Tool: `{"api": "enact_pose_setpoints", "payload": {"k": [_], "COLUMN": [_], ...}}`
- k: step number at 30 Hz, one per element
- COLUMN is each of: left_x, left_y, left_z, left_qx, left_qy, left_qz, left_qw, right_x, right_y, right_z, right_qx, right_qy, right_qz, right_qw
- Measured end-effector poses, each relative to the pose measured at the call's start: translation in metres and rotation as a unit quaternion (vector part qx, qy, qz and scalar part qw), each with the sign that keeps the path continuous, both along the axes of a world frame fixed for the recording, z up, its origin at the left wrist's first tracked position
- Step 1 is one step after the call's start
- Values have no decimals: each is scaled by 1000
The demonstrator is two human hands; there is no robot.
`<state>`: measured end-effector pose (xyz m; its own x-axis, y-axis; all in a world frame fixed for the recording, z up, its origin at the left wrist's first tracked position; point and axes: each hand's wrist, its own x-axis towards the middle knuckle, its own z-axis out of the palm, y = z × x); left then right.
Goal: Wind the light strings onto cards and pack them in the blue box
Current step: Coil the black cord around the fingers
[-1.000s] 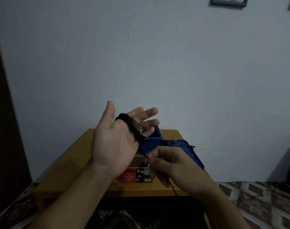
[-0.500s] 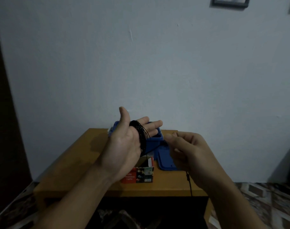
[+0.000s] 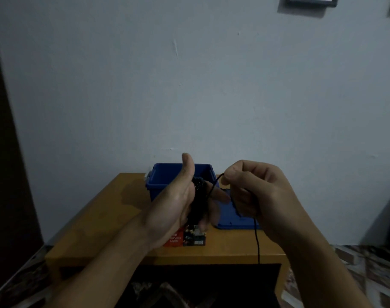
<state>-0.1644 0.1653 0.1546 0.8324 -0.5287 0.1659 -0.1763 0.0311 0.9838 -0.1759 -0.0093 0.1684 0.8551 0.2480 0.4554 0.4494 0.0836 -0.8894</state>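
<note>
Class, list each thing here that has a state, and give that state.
Blue plastic box: open, lid off.
Blue plastic lid: flat on the wooden table.
Black light string: coiled round the left hand, one strand free.
Right hand: pinches that strand.
Red cardboard carton: on the table, partly hidden.

The small orange-brown wooden table (image 3: pixel 114 210) is showing a smooth top with a soft, low sheen. The open blue plastic box (image 3: pixel 165 181) and the flat blue plastic lid (image 3: pixel 229 223) are looking smooth and faintly shiny. The thin black light string (image 3: pixel 257 241) is looking matt, like coated wire, and its wound bundle is looking bumpy. The red and dark printed cardboard packet (image 3: pixel 185 238) is showing a glossy printed face. The pale painted wall (image 3: pixel 189 85) is looking matt with slight scuffs. The patterned floor tiles (image 3: pixel 367 258) are looking hard, their finish too blurred to judge.
</note>
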Motion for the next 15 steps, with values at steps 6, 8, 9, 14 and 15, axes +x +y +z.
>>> {"api": "enact_pose_setpoints", "payload": {"k": [6,8,9,14,15], "left_x": [-3,-3,-1,-1,0], "left_y": [-11,-11,-9,5,7], "left_z": [12,15,13,0,-2], "left_qx": [14,-2,8,29,21], "left_qy": [10,43,50,20,27], "left_qz": [-3,8,1,-65,-78], "left_qw": [1000,999,999,997,996], "right_x": [1,1,0,7,9], "right_y": [4,5,5,6,6], "right_z": [1,2,2,-4,-6], "right_qx": [-30,-26,-22,-67,-77], "right_qy": [-27,-34,-37,-55,-55], "right_qz": [-39,-26,-16,-15,-20], "right_qw": [998,999,999,996,995]}}
